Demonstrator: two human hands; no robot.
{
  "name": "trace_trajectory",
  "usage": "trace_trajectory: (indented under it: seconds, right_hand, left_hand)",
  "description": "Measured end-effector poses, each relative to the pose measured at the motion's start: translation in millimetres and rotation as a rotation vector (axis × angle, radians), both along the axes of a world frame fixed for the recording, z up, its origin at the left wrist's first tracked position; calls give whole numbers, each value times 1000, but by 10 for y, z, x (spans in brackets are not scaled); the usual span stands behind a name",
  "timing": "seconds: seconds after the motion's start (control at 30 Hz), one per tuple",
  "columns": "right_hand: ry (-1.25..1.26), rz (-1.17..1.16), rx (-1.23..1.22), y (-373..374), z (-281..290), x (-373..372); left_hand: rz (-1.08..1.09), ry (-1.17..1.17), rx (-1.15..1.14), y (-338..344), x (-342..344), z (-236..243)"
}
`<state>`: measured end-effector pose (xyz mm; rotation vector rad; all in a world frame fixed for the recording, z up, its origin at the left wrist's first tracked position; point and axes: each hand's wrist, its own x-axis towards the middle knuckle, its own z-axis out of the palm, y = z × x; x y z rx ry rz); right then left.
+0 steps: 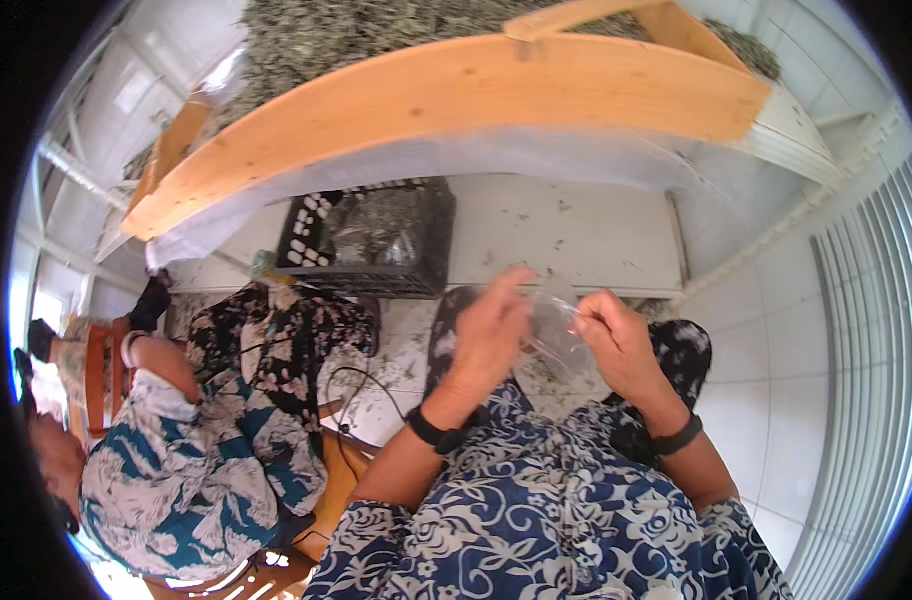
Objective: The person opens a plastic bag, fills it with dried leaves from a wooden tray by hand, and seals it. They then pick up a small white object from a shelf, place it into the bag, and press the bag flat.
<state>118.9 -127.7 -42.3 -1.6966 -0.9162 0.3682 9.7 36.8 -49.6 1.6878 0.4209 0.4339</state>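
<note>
A clear plastic bag [559, 338] hangs between my hands, above my lap. My right hand [618, 348] pinches its right edge between thumb and fingers. On the bag's left side is my left hand [488, 335], smeared by motion, its fingers pointing up and away from me. Whether those fingers grip the bag I cannot make out. What the bag contains, if anything, does not show clearly.
A wooden-edged tray [456, 95] heaped with dried, grey-green leaves [346, 28] spans the far side. Below it, a black plastic crate [366, 278] contains filled clear bags [376, 232] on a white shelf [516, 235]. At left sits another person [176, 460]; a black cable [354, 400] lies between us.
</note>
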Motion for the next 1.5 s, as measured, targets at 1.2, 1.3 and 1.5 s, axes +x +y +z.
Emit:
trace_trajectory:
  seconds: [1.2, 1.3, 1.5]
  right_hand:
    - [-1014, 169, -364, -653, 173, -298]
    - [-1007, 126, -333, -635, 160, -210]
    - [-926, 116, -231, -599, 374, 90]
  left_hand:
    - [233, 7, 960, -363, 84, 138]
    - [185, 283, 915, -336, 77, 208]
    - [-54, -94, 385, -145, 23, 327]
